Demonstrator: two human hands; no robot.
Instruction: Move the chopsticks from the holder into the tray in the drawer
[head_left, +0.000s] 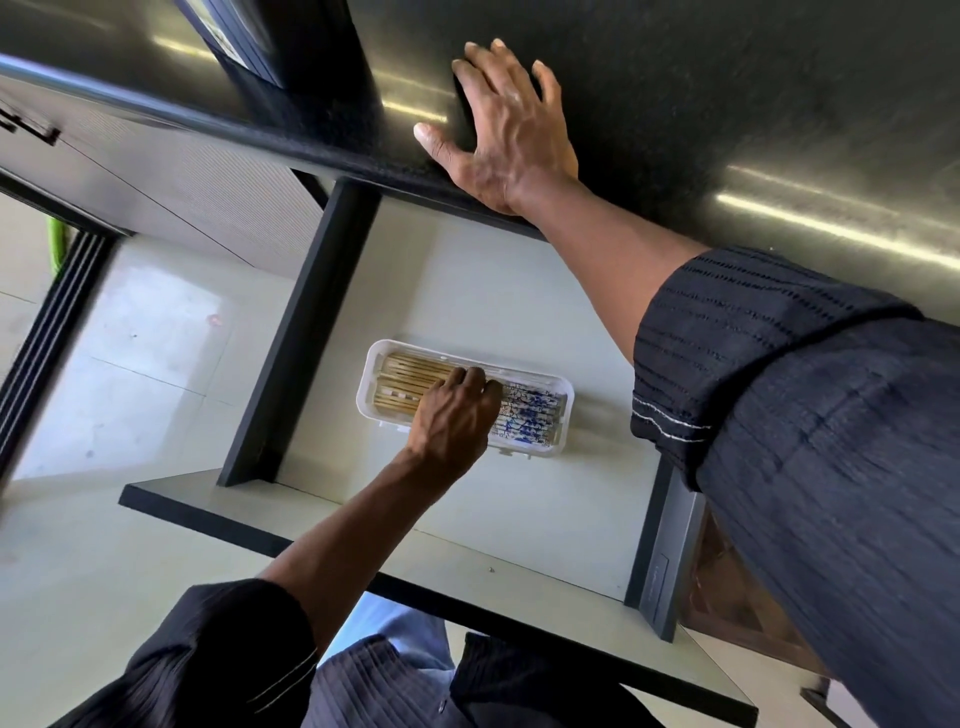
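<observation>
Chopsticks (524, 415) lie flat, side by side, lengthwise in a shallow white rectangular tray (563, 397); the ends toward one short side are plain pale wood, the other ends patterned blue on white. The tray sits flat on the pale floor of the open drawer (467, 291), roughly mid-floor and apart from its dark side walls, with its long axis slightly skewed to them. The middle stretch of the bundle is hidden, and no holder shows.

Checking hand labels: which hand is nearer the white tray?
Left. The left hand rests on the chopsticks inside the white tray; the right hand lies flat on the countertop, beyond the drawer.
</observation>
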